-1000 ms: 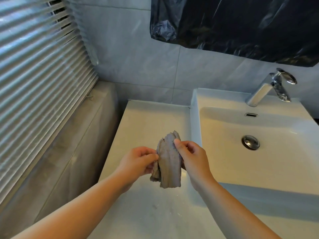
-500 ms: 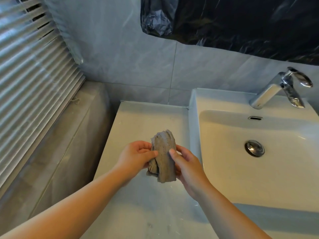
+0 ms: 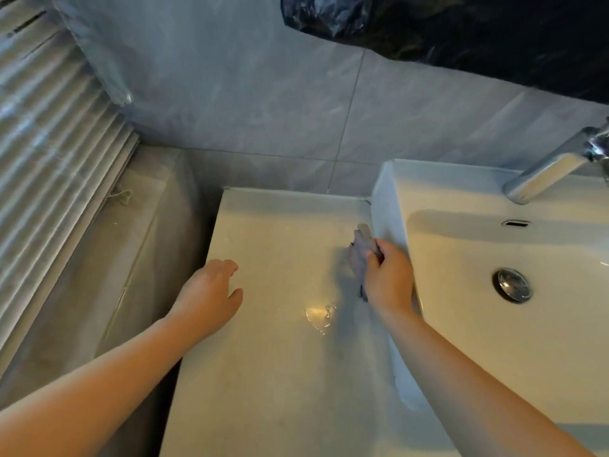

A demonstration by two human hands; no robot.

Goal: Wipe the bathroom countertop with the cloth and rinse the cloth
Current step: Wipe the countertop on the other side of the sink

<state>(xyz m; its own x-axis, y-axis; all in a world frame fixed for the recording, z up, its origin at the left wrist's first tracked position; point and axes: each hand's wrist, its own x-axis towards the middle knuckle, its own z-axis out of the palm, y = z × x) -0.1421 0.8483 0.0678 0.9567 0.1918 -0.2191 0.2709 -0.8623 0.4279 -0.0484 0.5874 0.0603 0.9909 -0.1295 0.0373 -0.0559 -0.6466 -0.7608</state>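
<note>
The pale countertop (image 3: pixel 280 357) runs from the back wall toward me, left of the white sink (image 3: pixel 494 324). My right hand (image 3: pixel 389 278) grips the bunched grey cloth (image 3: pixel 360 252) and holds it down on the countertop right beside the sink's raised left wall. My left hand (image 3: pixel 211 295) hovers over the countertop's left edge with fingers relaxed, holding nothing. A small wet patch (image 3: pixel 319 316) glints on the surface between my hands.
A chrome faucet (image 3: pixel 553 166) stands at the sink's back right, with a round drain plug (image 3: pixel 512 285) in the basin. Window blinds (image 3: pixel 49 166) and a grey ledge (image 3: pixel 108 275) lie to the left. Black plastic (image 3: pixel 461 31) hangs on the tiled wall.
My left hand let go of the cloth and moved left to the countertop edge. My right hand carried the cloth down onto the countertop beside the sink wall.
</note>
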